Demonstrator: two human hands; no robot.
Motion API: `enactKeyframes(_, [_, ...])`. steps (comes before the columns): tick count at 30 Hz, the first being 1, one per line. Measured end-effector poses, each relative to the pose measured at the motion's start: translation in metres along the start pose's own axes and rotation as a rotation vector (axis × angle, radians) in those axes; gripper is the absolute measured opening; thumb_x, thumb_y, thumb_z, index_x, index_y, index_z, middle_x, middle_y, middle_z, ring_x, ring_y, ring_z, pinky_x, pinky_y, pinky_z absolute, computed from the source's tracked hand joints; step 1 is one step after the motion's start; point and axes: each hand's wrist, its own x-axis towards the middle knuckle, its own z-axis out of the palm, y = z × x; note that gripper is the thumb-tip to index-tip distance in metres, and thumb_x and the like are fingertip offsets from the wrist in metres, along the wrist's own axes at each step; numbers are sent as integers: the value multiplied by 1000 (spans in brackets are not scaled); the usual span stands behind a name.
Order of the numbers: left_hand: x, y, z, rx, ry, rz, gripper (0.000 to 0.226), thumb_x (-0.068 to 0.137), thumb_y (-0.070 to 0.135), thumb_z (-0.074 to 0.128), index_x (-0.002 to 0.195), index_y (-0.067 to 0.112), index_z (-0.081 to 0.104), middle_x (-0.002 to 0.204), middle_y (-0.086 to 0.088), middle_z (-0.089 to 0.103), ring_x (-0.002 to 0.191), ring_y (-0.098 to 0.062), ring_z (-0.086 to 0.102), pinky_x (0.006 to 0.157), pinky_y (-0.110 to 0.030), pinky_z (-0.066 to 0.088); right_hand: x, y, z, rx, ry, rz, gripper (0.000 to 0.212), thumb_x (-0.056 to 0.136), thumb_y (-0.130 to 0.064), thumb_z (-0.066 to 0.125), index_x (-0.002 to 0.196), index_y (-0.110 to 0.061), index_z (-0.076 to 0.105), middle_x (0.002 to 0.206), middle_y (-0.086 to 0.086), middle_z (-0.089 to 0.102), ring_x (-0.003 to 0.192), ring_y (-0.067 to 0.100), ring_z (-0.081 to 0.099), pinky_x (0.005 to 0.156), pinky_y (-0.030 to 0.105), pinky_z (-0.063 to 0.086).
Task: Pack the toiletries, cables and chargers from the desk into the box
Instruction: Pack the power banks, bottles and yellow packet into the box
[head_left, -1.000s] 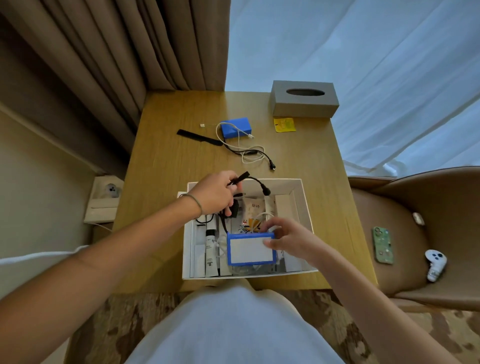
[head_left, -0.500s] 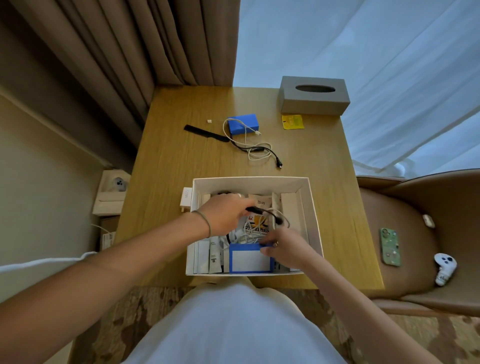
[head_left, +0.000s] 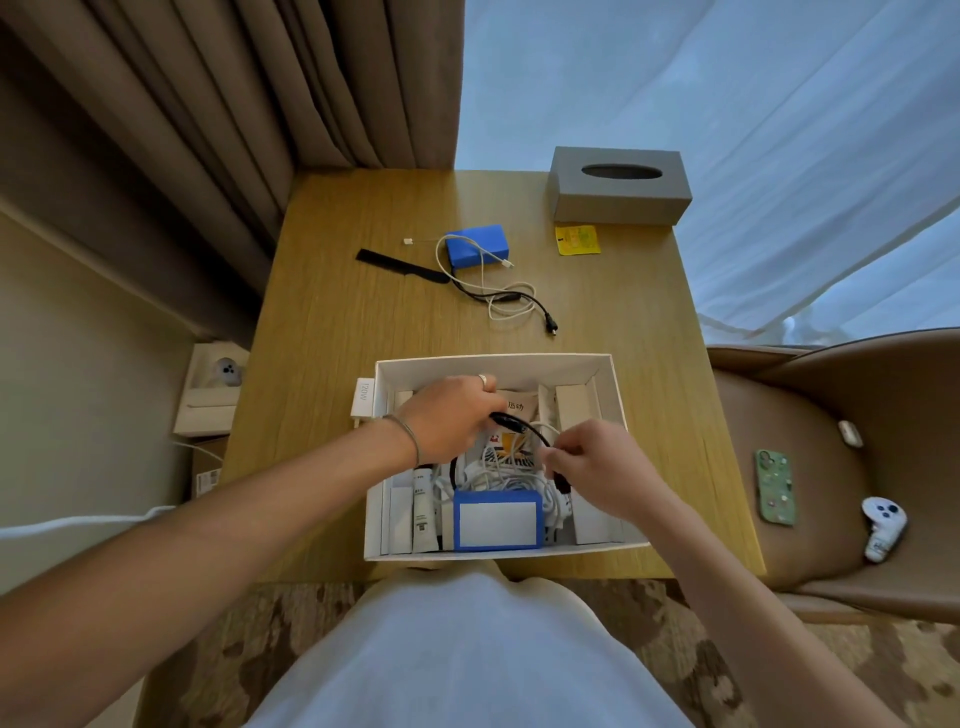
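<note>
A white box (head_left: 498, 365) sits at the near edge of the wooden desk (head_left: 332, 332). Inside it lie white cables, a white tube (head_left: 422, 506), a blue-framed white case (head_left: 497, 521) and packets. My left hand (head_left: 452, 418) grips one end of a black cable (head_left: 522, 426) over the box. My right hand (head_left: 592, 465) pinches the cable's other end near its plug. Farther back on the desk lie a black comb (head_left: 400, 266), a blue power bank (head_left: 477, 248), and a white cable (head_left: 506, 306) tangled with another black cable (head_left: 545, 317).
A grey tissue box (head_left: 618, 186) and a yellow sachet (head_left: 576, 240) sit at the desk's far right. A white charger (head_left: 363, 400) lies against the box's left wall. The chair (head_left: 857, 415) on the right holds a green phone (head_left: 775, 486) and a white controller (head_left: 883, 525). Curtains hang behind.
My left hand lowered the black cable into the box. My right hand let go of the blue-framed case, now resting in the box, and took hold of the cable's other end.
</note>
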Motion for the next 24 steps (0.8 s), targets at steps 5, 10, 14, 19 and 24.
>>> enactKeyframes(5, [9,22,20,158,-26,166,23,90,6,63,110,17,65,92,0,65,82,-16,60,73,-30,55,-3,4,11,-309,-214,114,26,95,-19,58,70,-23,54,68,-3,63,61,11,63,52,23,53])
enactKeyframes(10, [5,27,43,190,-61,169,22,90,5,62,108,17,65,91,-4,67,83,-18,61,76,-34,55,0,5,27,-430,-299,123,10,94,-14,61,103,-11,65,78,0,57,76,17,62,63,26,53])
enactKeyframes(14, [4,28,48,154,-145,68,18,94,11,61,108,18,70,94,-4,67,88,-21,63,76,-30,49,0,6,28,-412,-240,141,11,94,-17,63,103,-11,64,79,1,59,78,19,64,65,29,56])
enactKeyframes(19, [6,30,55,85,-285,-125,19,96,16,58,106,16,74,110,-5,63,95,-24,61,84,-38,55,7,5,14,-316,-94,143,14,98,-22,58,96,-13,69,74,-2,64,67,12,64,53,23,53])
enactKeyframes(24, [2,28,48,-78,-236,-208,25,100,25,49,109,23,72,106,0,68,90,-18,63,84,-38,55,14,-7,-5,-178,4,11,22,100,-26,57,101,-16,77,79,-3,72,62,7,65,60,24,59])
